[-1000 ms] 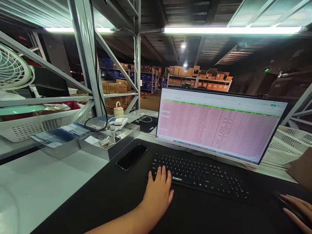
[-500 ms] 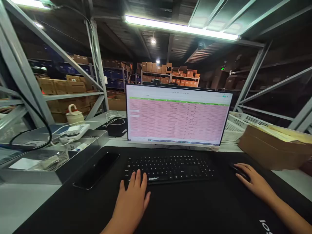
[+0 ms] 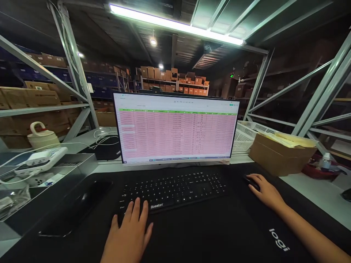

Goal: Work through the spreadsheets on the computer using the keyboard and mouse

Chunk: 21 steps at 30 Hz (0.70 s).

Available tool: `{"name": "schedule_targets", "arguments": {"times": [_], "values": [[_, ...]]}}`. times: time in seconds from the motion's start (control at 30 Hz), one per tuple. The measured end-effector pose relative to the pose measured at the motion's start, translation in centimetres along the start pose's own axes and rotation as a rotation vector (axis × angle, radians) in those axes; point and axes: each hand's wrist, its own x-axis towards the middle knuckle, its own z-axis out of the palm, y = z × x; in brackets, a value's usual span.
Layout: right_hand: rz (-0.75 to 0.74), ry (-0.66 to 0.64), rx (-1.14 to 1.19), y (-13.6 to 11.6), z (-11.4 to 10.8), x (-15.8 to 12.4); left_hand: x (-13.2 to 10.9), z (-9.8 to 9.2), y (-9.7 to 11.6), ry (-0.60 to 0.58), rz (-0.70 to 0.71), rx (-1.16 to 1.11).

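Black desk mat [image 3: 219, 233] carries it all: your left hand [image 3: 128, 233] lies flat, fingers spread and gripping nothing, its fingertips on the near left corner of the keyboard [image 3: 181, 184], which sits just before the monitor [image 3: 175, 128]. Your right hand [image 3: 267, 191] is cupped over the dark mouse [image 3: 246, 179] right of the keyboard, fingers curled down on it, near a cardboard box [image 3: 276, 159].

On your desk [image 3: 315, 188]: two hands, your left hand [image 3: 128, 235] and your right hand [image 3: 267, 191]; one keyboard [image 3: 175, 187]; one mouse [image 3: 248, 179]; one monitor [image 3: 175, 133]; one phone [image 3: 74, 213]; one black desk mat [image 3: 219, 228]; one open cardboard box [image 3: 276, 159]; one cream handled flask [image 3: 42, 137].
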Motion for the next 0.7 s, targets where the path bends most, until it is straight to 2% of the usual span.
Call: {"name": "schedule_targets", "arguments": {"times": [0.17, 0.37, 0.7], "values": [[0.041, 0.058, 0.004, 0.3, 0.7, 0.5, -0.1, 0.5, -0.1, 0.02, 0.011, -0.001], [0.079, 0.051, -0.029, -0.2, 0.0, 0.4, -0.1, 1.0, -0.2, 0.056, 0.023, 0.004], [0.101, 0.018, -0.074, -0.7, -0.7, 0.1, 0.0, 3.4, -0.7, 0.155, 0.028, -0.002]]}}
